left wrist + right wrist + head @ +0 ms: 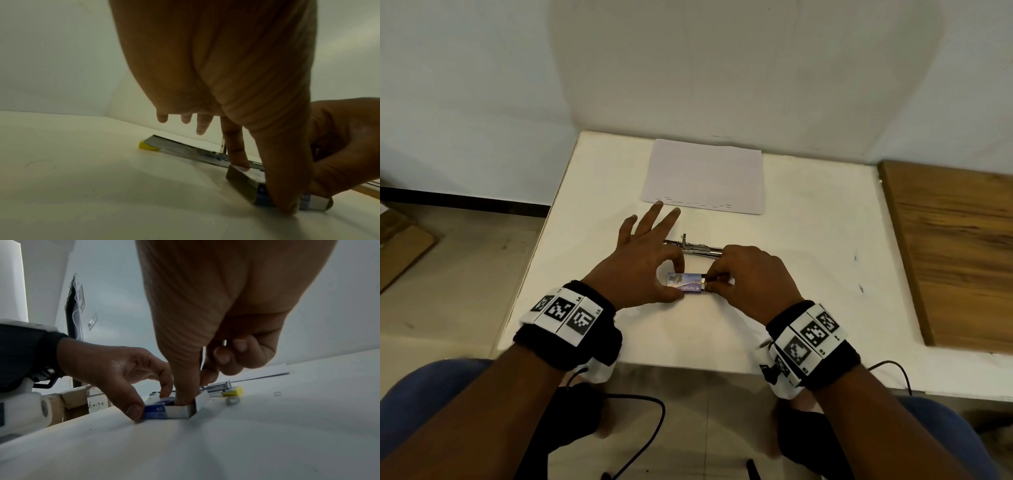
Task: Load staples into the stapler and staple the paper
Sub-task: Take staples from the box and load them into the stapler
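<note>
- Blue-and-white cardboard staple box (686, 283) lies on the white bench (808, 274), near its front edge, with its right-end flap open.
- Left hand (635, 265) pins the box: thumb on the near side, forefinger on the far side, the other three fingers (654, 217) spread straight toward the paper.
- Right hand (751, 277) has its thumb and forefinger at the box's open end; in the right wrist view the thumb dips into the opening and the other fingers curl in. Whether they grip any staples is hidden.
- Stapler (693, 247), metal with a yellow end (148, 146), lies opened flat just behind the box; both hands cover parts of it.
- Paper (703, 176) lies flat near the bench's far edge, apart from the stapler.
- A small loose piece (232, 401) by the stapler's yellow end is too blurred to name.
- Open bench surface extends to the right, up to a wooden board (955, 253).
</note>
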